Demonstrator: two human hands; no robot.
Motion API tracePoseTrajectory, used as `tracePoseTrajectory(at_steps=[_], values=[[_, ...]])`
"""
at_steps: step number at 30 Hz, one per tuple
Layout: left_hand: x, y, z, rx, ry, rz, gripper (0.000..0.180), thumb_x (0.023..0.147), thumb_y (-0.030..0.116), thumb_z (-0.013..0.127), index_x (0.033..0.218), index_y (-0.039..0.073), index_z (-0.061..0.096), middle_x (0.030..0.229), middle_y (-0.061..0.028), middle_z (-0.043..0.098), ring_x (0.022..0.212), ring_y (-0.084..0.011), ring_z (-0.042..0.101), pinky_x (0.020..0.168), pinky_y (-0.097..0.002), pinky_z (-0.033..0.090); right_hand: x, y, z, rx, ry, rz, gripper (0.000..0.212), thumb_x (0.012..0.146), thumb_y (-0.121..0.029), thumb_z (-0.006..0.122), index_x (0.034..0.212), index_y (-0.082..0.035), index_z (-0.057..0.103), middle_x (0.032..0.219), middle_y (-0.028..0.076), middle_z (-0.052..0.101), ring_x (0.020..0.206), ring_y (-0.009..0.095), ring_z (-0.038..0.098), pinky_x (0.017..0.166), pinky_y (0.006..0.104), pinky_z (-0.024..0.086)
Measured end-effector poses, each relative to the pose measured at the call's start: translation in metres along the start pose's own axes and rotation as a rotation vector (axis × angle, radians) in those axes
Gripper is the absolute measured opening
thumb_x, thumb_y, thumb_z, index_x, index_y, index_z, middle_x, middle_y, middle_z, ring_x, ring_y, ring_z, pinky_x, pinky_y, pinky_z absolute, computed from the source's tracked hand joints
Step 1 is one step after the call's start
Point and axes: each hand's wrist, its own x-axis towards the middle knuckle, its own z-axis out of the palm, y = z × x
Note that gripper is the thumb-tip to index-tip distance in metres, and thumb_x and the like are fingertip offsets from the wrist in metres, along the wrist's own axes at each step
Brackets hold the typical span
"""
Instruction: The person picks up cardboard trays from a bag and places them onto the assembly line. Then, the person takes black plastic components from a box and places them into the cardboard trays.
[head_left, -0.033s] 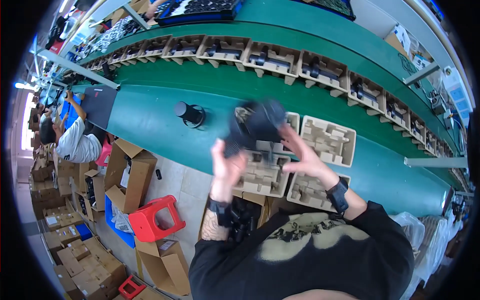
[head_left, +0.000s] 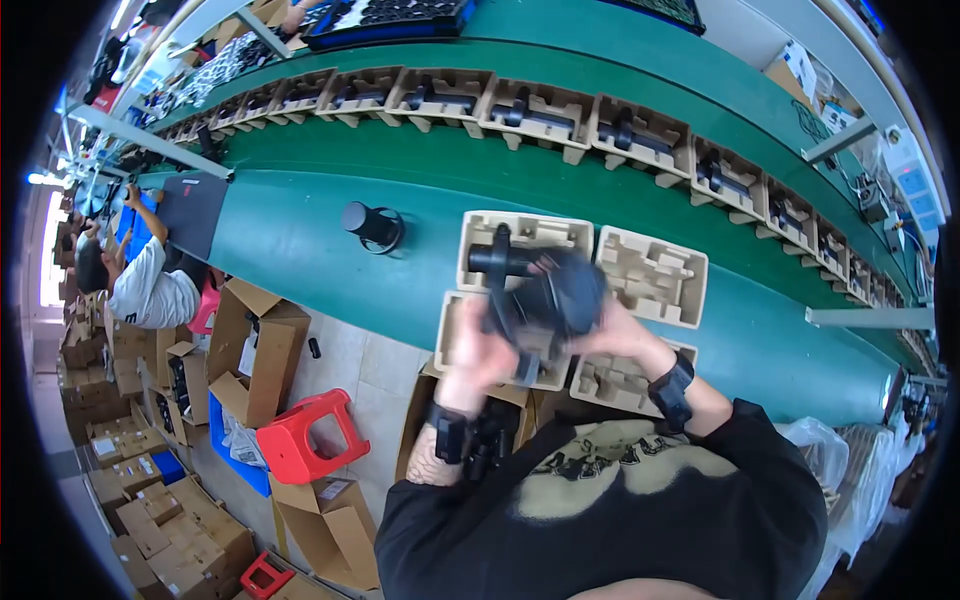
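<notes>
No shift in view, hands (head_left: 480, 360) (both gripping) and black device (head_left: 550, 295) exactly as before

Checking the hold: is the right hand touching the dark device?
Touching: the head view shows the right hand pressed against the dark device, no gap between them.

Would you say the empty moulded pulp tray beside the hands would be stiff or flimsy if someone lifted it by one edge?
The empty pulp tray looks fairly stiff: its moulded ribs and pockets hold a crisp shape. It is probably light for its size, being thin fibre with nothing in it. A push would likely slide it across the smooth green table rather than tip it, since it sits low and wide.
</notes>
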Motion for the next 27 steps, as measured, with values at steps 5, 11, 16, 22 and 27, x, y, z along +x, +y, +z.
tracePoseTrajectory(at_steps=[5, 11, 16, 22, 27], values=[[-0.035, -0.104, -0.028, 0.118, -0.451, -0.528, 0.039, 0.093, 0.033, 0.051, 0.117, 0.002, 0.053, 0.093, -0.0092, 0.061, 0.078, -0.0165, 0.059, 0.064, -0.0306, 0.049, -0.032, -0.016, 0.01, -0.264, -0.677, 0.328, 0.076, 0.066, -0.031, 0.078, 0.127, -0.001, 0.044, 0.11, 0.016, 0.061, 0.101, 0.027, 0.06, 0.089, 0.0352, 0.046], [-0.026, -0.036, -0.045, 0.818, 0.181, 0.306, 0.027, 0.097, 0.029, 0.045, 0.1, 0.006, 0.058, 0.06, -0.0033, 0.055, 0.048, -0.0093, 0.053, 0.045, -0.0222, 0.043, -0.046, -0.04, -0.089, -0.657, 0.02, 0.121, 0.05, 0.063, -0.03, 0.075, 0.1, 0.0, 0.061, 0.088, 0.013, 0.063, 0.082, 0.029, 0.063, 0.074, 0.0353, 0.05], [0.007, 0.066, -0.118, 0.864, 0.653, 0.728, 0.024, 0.094, 0.023, 0.052, 0.11, 0.005, 0.054, 0.084, -0.0076, 0.059, 0.07, -0.0142, 0.059, 0.06, -0.0268, 0.05, -0.018, -0.024, -0.142, -0.479, -0.193, 0.726, 0.048, 0.061, -0.021, 0.074, 0.103, -0.002, 0.062, 0.099, 0.015, 0.06, 0.094, 0.028, 0.059, 0.084, 0.0355, 0.047], [0.088, 0.146, -0.143, 1.186, 0.793, 0.831, 0.042, 0.087, 0.022, 0.062, 0.124, 0.007, 0.048, 0.115, -0.0171, 0.052, 0.102, -0.0262, 0.056, 0.086, -0.0378, 0.047, -0.025, 0.028, -0.132, -1.252, -0.041, 0.383, 0.049, 0.063, -0.023, 0.075, 0.107, -0.006, 0.061, 0.108, 0.014, 0.058, 0.105, 0.031, 0.053, 0.091, 0.0381, 0.044], [0.127, 0.153, -0.146, 1.7, 0.82, 0.819, 0.046, 0.081, 0.017, 0.067, 0.122, 0.007, 0.049, 0.125, -0.024, 0.04, 0.107, -0.0388, 0.052, 0.09, -0.0431, 0.044, -0.043, 0.037, -0.109, -1.319, 0.202, 0.253, 0.063, 0.06, -0.032, 0.08, 0.113, -0.007, 0.058, 0.123, 0.014, 0.053, 0.12, 0.033, 0.044, 0.097, 0.0439, 0.041]])
